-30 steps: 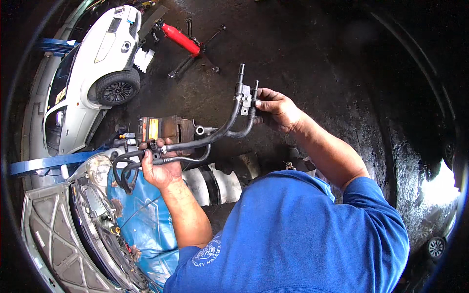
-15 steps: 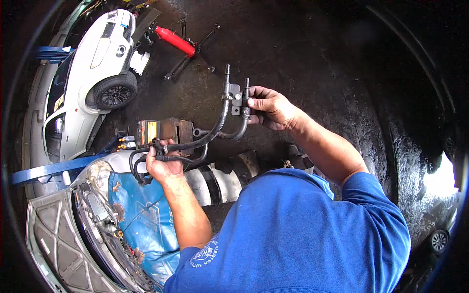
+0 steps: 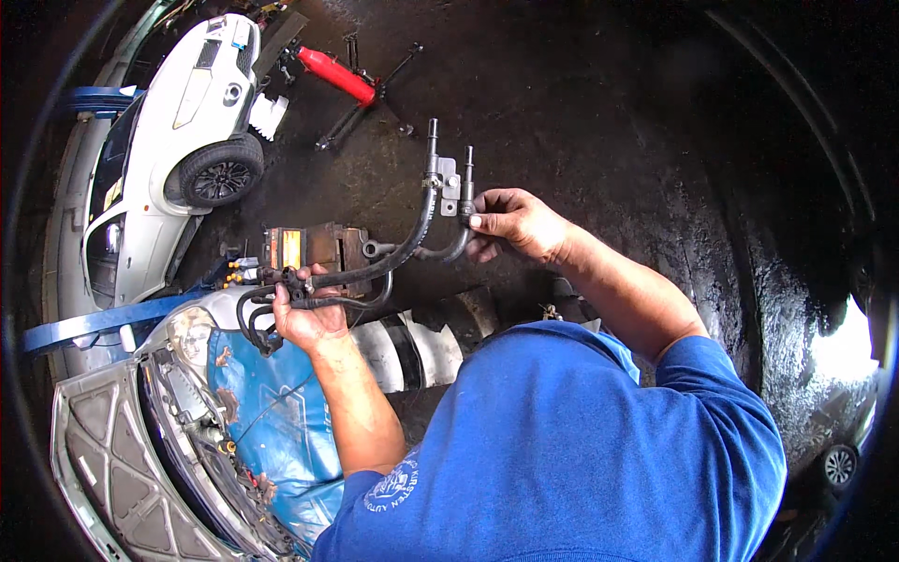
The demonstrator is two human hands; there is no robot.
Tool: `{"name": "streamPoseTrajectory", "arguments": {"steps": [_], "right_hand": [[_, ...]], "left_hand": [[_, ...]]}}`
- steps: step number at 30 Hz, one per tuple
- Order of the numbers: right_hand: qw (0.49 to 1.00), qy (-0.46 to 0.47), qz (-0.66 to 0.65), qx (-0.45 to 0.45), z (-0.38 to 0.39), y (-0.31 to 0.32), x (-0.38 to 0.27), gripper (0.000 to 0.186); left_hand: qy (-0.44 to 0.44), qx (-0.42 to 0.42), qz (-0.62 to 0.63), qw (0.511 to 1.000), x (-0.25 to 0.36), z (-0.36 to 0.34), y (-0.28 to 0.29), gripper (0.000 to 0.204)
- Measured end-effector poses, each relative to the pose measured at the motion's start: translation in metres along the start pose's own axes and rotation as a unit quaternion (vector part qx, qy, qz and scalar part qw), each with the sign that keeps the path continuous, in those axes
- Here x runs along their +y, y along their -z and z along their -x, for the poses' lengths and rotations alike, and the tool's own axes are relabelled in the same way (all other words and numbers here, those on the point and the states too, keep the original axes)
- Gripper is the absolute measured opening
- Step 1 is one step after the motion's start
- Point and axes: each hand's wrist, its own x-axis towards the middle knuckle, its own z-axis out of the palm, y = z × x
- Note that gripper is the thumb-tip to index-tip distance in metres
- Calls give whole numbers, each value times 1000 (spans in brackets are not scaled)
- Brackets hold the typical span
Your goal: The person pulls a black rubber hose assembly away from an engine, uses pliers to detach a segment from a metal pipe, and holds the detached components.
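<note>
Between my hands I hold a black rubber hose assembly (image 3: pixel 418 239) up in the air. At its far end two metal pipes stick out, joined by a flat grey bracket (image 3: pixel 449 184). My right hand (image 3: pixel 523 225) pinches the shorter pipe and hose between thumb and fingers, just below the bracket. Around the black fitting at the other end, my left hand (image 3: pixel 314 320) is closed, with thumb and fingertips on it. Thinner bent hoses (image 3: pixel 251 323) loop out to the left of that hand.
A white car (image 3: pixel 192 122) stands at the far left, near a blue lift arm (image 3: pixel 122 321). A red jack (image 3: pixel 337 77) rests on the dark floor. Close by at lower left is a car with its hood (image 3: pixel 122 450) raised and a blue cover (image 3: pixel 281 421). A boxed battery-like block (image 3: pixel 286 249) sits beyond my left hand.
My right hand has slid down the shorter pipe to the hose joint below the bracket. The assembly has shifted slightly left.
</note>
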Motion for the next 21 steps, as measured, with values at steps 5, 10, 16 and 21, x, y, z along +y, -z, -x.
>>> {"name": "streamPoseTrajectory", "arguments": {"steps": [5, 10, 16, 21], "right_hand": [[981, -26, 191, 35, 1, 8, -9, 27], [929, -1, 369, 13, -7, 10, -19, 31], [947, 51, 292, 121, -22, 7, -5, 28], [985, 69, 110, 111, -53, 33, 37, 35]], "left_hand": [[-1, -21, -10, 1000, -8, -4, -1, 22], [-57, -44, -13, 997, -13, 7, -21, 22], [-35, 126, -65, 989, -25, 15, -20, 25], [-22, 170, 148, 974, -50, 55, 19, 21]]}}
